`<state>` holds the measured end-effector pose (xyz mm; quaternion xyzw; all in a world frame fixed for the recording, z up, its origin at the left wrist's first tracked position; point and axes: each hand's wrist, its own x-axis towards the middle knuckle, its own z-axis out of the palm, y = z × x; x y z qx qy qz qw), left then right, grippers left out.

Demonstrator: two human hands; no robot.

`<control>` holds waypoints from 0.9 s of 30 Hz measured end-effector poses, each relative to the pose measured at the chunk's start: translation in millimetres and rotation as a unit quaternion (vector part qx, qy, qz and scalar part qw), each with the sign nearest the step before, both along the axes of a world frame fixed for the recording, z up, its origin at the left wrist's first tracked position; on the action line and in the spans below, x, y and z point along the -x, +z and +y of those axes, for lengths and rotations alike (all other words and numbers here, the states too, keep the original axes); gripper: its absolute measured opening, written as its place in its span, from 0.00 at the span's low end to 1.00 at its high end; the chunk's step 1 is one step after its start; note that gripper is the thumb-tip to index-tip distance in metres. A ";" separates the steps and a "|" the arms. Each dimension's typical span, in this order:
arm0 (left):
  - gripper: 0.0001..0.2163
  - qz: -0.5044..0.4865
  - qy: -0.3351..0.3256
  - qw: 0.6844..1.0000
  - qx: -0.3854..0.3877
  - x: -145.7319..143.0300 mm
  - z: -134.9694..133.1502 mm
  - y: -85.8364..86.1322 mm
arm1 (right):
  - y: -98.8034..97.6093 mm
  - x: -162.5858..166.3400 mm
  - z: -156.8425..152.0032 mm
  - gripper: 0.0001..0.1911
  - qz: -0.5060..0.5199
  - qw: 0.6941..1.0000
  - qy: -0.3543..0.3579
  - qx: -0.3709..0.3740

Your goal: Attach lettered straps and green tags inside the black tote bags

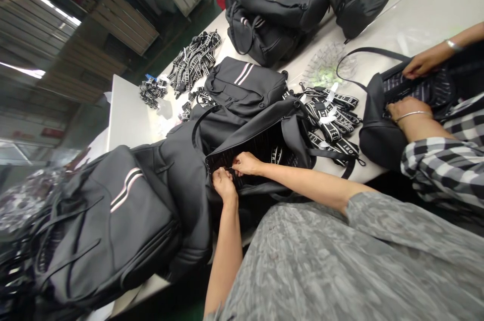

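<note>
In front of me lies a black duffel bag (257, 132), its zipped mouth open and its dark printed lining showing. My left hand (224, 183) is closed at the left end of the opening, fingers bent over the edge. Just right of it, inside the mouth, my right hand (246, 164) is pinched close to the left fingers. Whatever is between the fingers of either hand is too small and dark to name. A black strap with white lettering (277, 155) lies inside the bag, to the right of my right hand.
Several more black bags (124, 215) crowd the left and the back (280, 3). Lettered straps lie in piles (328, 114) right of my bag and farther back (196, 61). At the right, a co-worker's hands (412, 109) are in another black bag (372, 124).
</note>
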<state>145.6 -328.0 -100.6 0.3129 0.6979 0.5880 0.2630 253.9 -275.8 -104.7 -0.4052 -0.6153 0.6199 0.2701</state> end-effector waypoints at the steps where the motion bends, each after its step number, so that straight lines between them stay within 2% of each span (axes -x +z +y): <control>1: 0.12 0.001 -0.004 1.000 -0.001 0.2 -0.6 0.0 | 0.3 0.3 -0.1 0.07 0.001 1.000 0.000 0.004; 11: 0.13 0.015 -0.025 1.000 -0.009 1.4 -2.4 -1.2 | 4.4 1.5 -3.7 0.06 0.026 0.998 -0.016 0.046; 17: 0.15 0.026 -0.056 0.998 -0.006 3.2 -7.5 -0.1 | 7.9 2.3 -4.0 0.06 -0.006 1.000 -0.004 -0.012; 27: 0.15 0.043 -0.051 0.998 -0.016 2.0 -6.2 -1.4 | 6.1 -1.7 -4.3 0.07 -0.019 1.000 -0.001 -0.005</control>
